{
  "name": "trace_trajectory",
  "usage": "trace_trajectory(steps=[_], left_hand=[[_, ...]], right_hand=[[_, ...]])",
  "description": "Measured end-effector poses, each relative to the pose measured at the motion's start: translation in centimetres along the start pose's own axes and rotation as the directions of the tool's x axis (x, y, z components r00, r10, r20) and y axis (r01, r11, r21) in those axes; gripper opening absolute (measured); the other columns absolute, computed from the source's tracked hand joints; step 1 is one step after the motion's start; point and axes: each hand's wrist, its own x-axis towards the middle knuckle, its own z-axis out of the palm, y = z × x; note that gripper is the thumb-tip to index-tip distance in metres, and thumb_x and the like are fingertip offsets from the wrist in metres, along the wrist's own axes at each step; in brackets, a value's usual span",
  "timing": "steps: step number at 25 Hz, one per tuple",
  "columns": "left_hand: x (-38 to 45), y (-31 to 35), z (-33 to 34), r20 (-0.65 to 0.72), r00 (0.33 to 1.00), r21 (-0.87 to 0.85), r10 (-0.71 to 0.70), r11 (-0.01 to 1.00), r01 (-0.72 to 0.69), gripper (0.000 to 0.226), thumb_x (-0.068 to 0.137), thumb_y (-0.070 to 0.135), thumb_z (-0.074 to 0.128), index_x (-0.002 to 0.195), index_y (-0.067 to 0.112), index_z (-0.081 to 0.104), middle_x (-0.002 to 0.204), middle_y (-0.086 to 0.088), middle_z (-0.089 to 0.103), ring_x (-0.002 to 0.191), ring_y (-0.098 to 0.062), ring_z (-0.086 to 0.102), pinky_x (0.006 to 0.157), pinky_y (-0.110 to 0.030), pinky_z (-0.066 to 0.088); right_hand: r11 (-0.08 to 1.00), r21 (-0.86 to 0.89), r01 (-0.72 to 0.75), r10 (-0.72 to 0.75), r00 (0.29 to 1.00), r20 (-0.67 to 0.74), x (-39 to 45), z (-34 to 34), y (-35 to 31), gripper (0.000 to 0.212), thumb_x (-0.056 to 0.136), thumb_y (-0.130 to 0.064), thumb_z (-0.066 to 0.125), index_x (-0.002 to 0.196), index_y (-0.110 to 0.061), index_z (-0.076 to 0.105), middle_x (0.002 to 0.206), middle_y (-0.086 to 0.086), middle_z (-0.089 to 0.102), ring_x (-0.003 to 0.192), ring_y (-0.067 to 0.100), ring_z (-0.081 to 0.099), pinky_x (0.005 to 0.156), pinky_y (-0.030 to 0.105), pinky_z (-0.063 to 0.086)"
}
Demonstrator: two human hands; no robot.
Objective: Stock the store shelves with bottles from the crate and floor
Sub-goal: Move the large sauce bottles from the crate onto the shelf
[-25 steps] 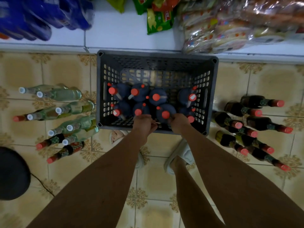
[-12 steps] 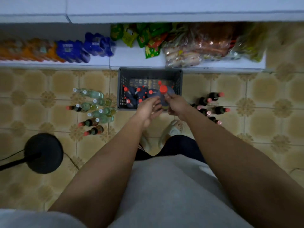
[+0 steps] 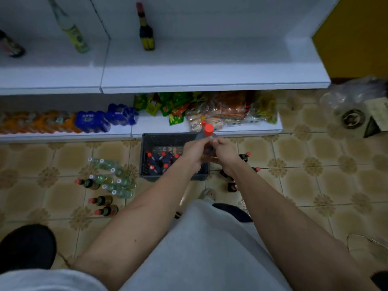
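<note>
In the head view, we hold one red-capped bottle (image 3: 206,136) upright above the crate's (image 3: 147,156) right edge, left hand (image 3: 194,153) and right hand (image 3: 224,151) both curled round its body, likely to steady the weight on the way up. The upper shelf (image 3: 210,59) carries few bottles, so we judge it goes there.

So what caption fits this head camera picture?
Both hands lift a red-capped bottle above the crate.
</note>
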Motion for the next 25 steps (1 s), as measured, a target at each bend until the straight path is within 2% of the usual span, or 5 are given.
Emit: trace_trajectory(steps=[3,7,17,21,25], left_hand=[[-1.7,-0.3,1.5,-0.012,1.000,0.041,0.017,0.999,-0.017,0.012,0.084,0.019,0.073,0.087,0.008,0.074,0.082,-0.012,0.074,0.066,-0.021,0.067,0.065,-0.035,0.057],[-4.1,-1.0,4.0,0.028,0.999,0.043,0.036,0.998,-0.037,0.014,0.087,0.016,0.069,0.093,0.005,0.072,0.082,-0.011,0.070,0.053,-0.016,0.057,0.046,-0.024,0.045],[-8.2,-6.9,15.5,0.027,0.992,0.029,0.119,0.992,-0.120,0.012,0.093,0.028,0.061,0.100,0.019,0.064,0.080,-0.002,0.064,0.059,-0.016,0.056,0.061,-0.029,0.046],[-9.8,-9.5,21.7,0.004,0.995,-0.068,0.097,0.993,-0.096,0.018,0.095,0.033,0.057,0.082,0.022,0.064,0.068,0.000,0.062,0.058,-0.016,0.056,0.061,-0.030,0.045],[-9.9,-9.7,25.8,0.060,0.998,-0.143,0.036,0.989,-0.027,0.024,0.098,0.033,0.050,0.083,0.017,0.059,0.073,-0.004,0.057,0.068,-0.021,0.056,0.075,-0.036,0.049]], right_hand=[[0.998,0.037,0.047,-0.044,0.997,-0.070,-1.9,-1.0,-0.6,0.028,0.105,-0.020,0.040,0.111,-0.007,0.064,0.108,0.016,0.070,0.098,0.029,0.070,0.089,0.046,0.057],[0.989,0.055,0.134,-0.124,0.979,-0.164,-4.1,-3.5,-0.7,0.025,0.104,-0.018,0.047,0.101,-0.003,0.067,0.100,0.019,0.070,0.079,0.024,0.071,0.069,0.033,0.061],[0.965,-0.125,0.230,-0.246,0.960,-0.136,-8.1,-16.0,-0.3,0.034,0.101,-0.012,0.047,0.072,-0.016,0.066,0.075,0.003,0.072,0.069,0.016,0.073,0.056,0.024,0.058],[0.965,-0.078,0.250,-0.258,0.956,-0.139,-9.0,-22.5,-0.3,0.031,0.096,-0.010,0.059,0.065,-0.013,0.059,0.067,0.003,0.067,0.058,0.015,0.069,0.056,0.032,0.060],[0.976,0.025,0.215,-0.212,0.974,-0.080,-9.6,-26.6,-0.1,0.021,0.095,-0.015,0.064,0.075,-0.008,0.059,0.081,0.010,0.069,0.073,0.031,0.074,0.071,0.046,0.062]])
